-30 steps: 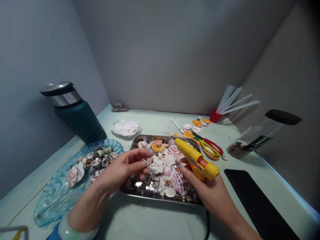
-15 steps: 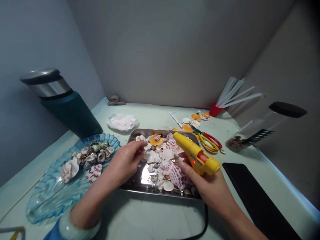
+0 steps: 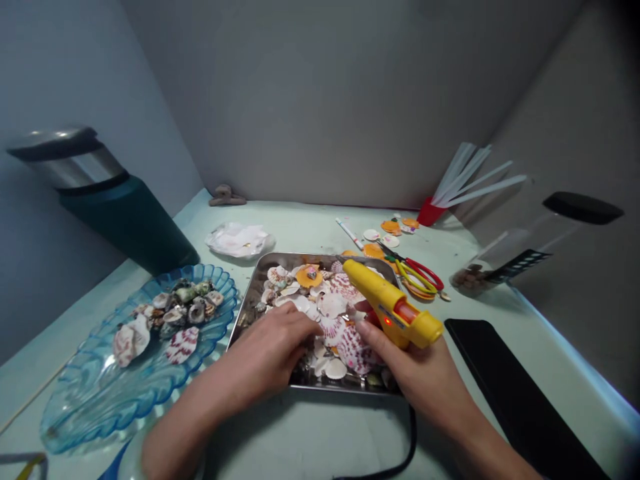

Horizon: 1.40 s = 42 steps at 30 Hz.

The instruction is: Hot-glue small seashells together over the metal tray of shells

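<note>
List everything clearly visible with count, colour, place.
Tray: one, silver, centre
Tray shells: many, multicoloured, in tray
Glue gun: one, yellow, over tray
Dish: one, blue, left
Dish shells: many, multicoloured, in dish
Bottle: one, teal, left
Clip: one, brownish, back left
Packet: one, white, behind tray
Pen: one, whitish, behind tray
Loose shells: several, orange or white, behind tray
Scissors-like tools: count unclear, red and yellow, beside tray
Cup: one, red, back right
Sticks: several, whitish, in cup
Jar: one, clear, black-lidded, right
Flat object: one, black, right
Cable: one, black, front
Table: one, pale green, below
Left hand: one, bare, over tray
Right hand: one, bare, holding glue gun
</note>
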Each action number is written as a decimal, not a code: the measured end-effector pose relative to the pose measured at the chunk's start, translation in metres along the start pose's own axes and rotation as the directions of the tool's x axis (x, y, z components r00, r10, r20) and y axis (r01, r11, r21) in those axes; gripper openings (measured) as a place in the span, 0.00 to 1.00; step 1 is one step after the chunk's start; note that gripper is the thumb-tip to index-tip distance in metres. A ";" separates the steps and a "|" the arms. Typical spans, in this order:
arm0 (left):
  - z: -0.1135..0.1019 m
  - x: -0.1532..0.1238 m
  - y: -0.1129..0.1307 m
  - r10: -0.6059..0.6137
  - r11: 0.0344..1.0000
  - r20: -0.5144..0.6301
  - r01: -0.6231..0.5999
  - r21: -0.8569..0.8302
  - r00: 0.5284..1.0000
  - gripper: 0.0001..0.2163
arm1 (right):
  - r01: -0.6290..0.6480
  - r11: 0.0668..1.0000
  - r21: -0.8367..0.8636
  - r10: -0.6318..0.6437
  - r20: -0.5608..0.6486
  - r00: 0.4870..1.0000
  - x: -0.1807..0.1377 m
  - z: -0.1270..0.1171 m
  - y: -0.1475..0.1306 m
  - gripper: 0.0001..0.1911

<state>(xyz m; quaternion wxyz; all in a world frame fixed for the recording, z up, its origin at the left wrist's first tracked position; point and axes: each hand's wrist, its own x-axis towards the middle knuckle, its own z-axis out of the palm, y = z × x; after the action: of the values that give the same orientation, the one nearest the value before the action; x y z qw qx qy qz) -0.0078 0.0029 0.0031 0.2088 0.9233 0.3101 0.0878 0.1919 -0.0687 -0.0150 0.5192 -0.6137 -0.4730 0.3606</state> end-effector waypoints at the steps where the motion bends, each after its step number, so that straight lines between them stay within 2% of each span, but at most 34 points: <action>1: 0.000 0.000 0.001 -0.008 1.000 0.028 0.009 -0.023 1.000 0.13 | 0.001 1.000 -0.005 -0.001 0.008 1.000 0.000 0.000 0.000 0.13; 5: 0.002 0.002 0.001 -0.051 0.996 0.096 0.057 -0.068 0.994 0.11 | 0.000 1.000 0.002 0.000 0.043 0.999 0.000 0.001 -0.001 0.14; 15: -0.004 -0.002 -0.001 -0.058 0.996 0.034 0.060 -0.068 0.998 0.12 | 0.036 0.999 -0.005 -0.036 0.009 0.999 -0.001 0.001 -0.005 0.10; 22: -0.027 -0.012 -0.021 -0.112 0.994 -0.150 0.113 -0.003 0.982 0.07 | 0.024 0.999 0.032 -0.024 -0.007 1.000 -0.001 0.001 -0.006 0.08; 27: -0.037 -0.022 -0.030 -0.185 0.978 -0.301 0.206 0.039 0.935 0.07 | 0.017 0.999 0.031 -0.017 -0.007 1.000 -0.001 0.001 -0.007 0.09; 32: -0.042 -0.028 -0.032 -0.227 0.962 -0.376 0.267 0.057 0.898 0.08 | 0.029 0.999 0.023 -0.029 -0.007 1.000 -0.001 0.001 -0.007 0.09; 37: -0.040 -0.026 -0.026 -0.216 0.972 -0.362 0.235 0.011 0.907 0.09 | 0.024 1.000 0.003 -0.023 -0.025 0.999 0.000 0.000 -0.005 0.07; 42: -0.027 -0.015 -0.011 -0.142 0.980 -0.202 0.110 -0.163 0.969 0.08 | 0.029 1.000 0.007 -0.029 -0.007 1.000 -0.001 0.000 -0.005 0.08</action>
<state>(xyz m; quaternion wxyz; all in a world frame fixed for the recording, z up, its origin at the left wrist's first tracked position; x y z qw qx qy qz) -0.0331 0.0103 0.0220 0.2489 0.8686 0.3812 0.1956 0.1909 -0.0695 -0.0098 0.5283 -0.6062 -0.4785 0.3528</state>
